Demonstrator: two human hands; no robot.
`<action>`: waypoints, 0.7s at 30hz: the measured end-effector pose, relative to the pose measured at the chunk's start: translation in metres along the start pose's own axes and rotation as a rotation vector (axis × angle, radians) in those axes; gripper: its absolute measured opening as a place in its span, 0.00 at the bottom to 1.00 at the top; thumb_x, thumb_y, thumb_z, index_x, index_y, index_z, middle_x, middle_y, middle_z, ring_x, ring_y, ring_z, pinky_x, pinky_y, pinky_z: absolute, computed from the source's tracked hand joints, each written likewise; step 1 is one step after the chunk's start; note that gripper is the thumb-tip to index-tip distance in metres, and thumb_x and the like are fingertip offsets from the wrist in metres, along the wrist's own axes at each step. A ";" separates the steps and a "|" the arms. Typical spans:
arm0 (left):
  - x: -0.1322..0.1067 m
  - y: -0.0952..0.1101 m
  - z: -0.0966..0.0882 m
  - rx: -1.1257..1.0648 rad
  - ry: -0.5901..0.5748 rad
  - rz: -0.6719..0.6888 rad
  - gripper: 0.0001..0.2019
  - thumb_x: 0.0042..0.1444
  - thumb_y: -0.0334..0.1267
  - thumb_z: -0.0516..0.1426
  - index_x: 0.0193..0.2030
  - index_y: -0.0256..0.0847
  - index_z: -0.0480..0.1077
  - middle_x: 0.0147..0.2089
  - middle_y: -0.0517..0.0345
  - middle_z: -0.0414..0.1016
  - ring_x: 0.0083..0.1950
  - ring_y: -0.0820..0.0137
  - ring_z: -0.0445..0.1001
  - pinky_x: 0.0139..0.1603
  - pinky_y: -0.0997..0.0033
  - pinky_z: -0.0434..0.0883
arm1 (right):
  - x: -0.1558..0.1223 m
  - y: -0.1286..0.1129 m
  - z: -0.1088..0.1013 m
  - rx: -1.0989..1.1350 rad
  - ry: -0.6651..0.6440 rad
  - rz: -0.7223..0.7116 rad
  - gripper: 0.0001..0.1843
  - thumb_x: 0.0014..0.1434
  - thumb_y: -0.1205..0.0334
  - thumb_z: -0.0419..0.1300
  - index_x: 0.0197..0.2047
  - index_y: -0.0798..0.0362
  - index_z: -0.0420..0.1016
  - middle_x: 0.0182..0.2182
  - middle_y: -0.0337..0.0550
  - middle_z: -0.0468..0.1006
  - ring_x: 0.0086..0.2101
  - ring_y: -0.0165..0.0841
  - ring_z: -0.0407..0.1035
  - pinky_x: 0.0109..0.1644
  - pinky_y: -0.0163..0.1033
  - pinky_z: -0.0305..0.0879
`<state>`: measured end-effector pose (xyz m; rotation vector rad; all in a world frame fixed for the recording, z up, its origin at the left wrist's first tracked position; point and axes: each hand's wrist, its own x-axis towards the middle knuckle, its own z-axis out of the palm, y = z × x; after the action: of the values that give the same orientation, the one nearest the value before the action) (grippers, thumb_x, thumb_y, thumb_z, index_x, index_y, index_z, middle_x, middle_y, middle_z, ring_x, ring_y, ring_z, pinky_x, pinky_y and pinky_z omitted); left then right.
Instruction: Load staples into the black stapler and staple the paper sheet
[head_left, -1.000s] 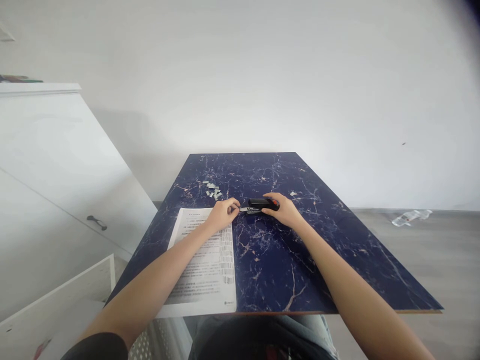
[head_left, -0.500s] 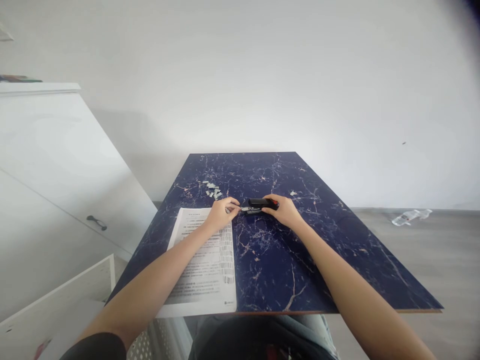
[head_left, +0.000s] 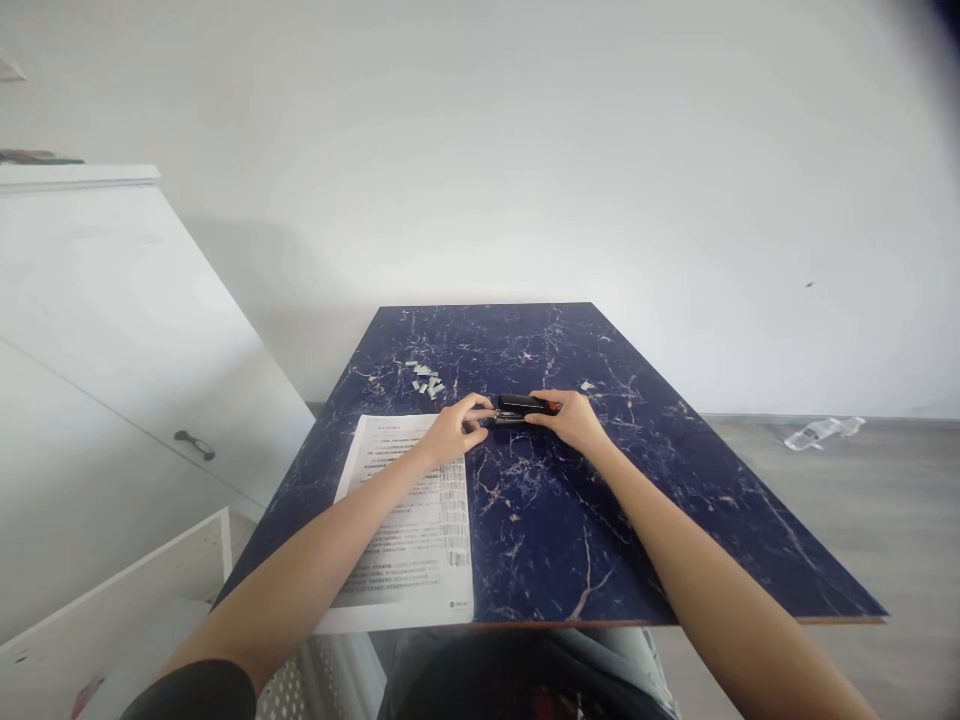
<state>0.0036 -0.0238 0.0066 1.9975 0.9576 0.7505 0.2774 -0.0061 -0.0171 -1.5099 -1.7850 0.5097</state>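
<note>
A black stapler (head_left: 517,404) with a red-orange patch lies sideways over the middle of the table, its upper arm parted from the base. My right hand (head_left: 574,420) is closed around its rear end, thumb on the near side. At the front end, my left hand (head_left: 452,432) has its fingers and thumb around the tip, one finger against the metal staple tray; the exact contact is too small to make out. Under my left wrist lies a printed booklet (head_left: 397,540). Several small strips of staples (head_left: 427,380) are scattered beyond my left hand.
The dark blue marbled table (head_left: 540,560) stands against a white wall. One small pale piece (head_left: 586,386) lies beyond my right hand. A white cabinet (head_left: 112,330) rises at left, and clear plastic packaging (head_left: 823,433) is on the floor at right.
My left fingers have spread from a pinch on the metal tray and moved against the stapler's front. Less of the tray sticks out. My right hand keeps its hold.
</note>
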 end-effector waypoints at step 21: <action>0.000 0.004 0.004 -0.108 -0.098 0.004 0.18 0.59 0.40 0.60 0.55 0.45 0.62 0.54 0.39 0.78 0.48 0.58 0.81 0.37 0.70 0.72 | 0.000 -0.003 -0.001 0.042 0.025 -0.016 0.23 0.46 0.57 0.74 0.47 0.50 0.84 0.45 0.47 0.84 0.47 0.45 0.78 0.59 0.51 0.70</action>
<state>0.0074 -0.0270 0.0076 1.9240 0.8389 0.6858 0.2760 -0.0072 -0.0147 -1.4667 -1.7553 0.5154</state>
